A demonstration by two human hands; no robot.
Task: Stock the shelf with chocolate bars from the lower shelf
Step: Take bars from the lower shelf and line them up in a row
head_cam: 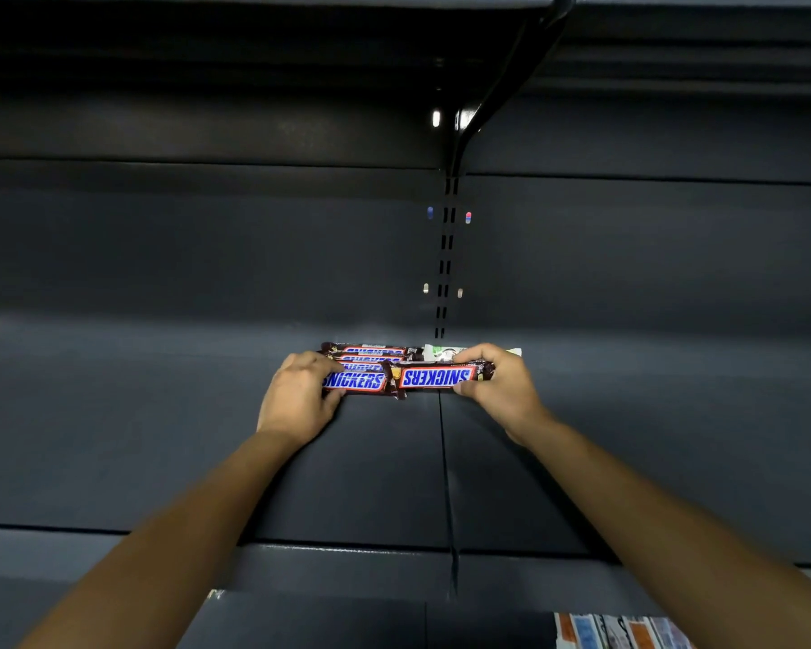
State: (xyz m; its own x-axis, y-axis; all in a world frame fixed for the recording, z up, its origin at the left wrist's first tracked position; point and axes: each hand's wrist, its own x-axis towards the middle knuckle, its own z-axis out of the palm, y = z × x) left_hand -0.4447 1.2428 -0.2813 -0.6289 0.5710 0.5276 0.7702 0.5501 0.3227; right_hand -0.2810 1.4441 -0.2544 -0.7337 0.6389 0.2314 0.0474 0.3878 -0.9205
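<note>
Head view, one frame.

- Shelf (160, 437): dark grey and lit dimly. Its deck fills the middle band of the frame. A seam runs from centre down to the front lip.
- Left hand (300, 400), just left of centre: grip is closed round the left end of the left front bar (354, 381), with fingers curled over the top edge and thumb at the near edge. The SNICKERS logo reads upright.
- Right hand (497, 391), just right of centre: grip is closed on the right end of the right front bar (436, 378), fingers over the far side and thumb on the near side. The logo reads upside down.
- The two front bars lie end to end in one line at the middle of the frame. Their inner ends meet or overlap slightly. Cannot tell whether they rest fully on the deck.
- Stacked bars (371, 351): more Snickers directly behind the left front bar, towards the back panel, touching it. The count is unclear.
- Pale green-white packet (441, 352): behind the right front bar and partly hidden by the right fingers.
- Slotted upright (445, 264): on the back panel above the bars.
- Bracket (488, 86): at upper centre, under the shelf above.
- Colourful packets (619, 630): at the bottom right edge of the frame, below the front lip. The print is blurred.
</note>
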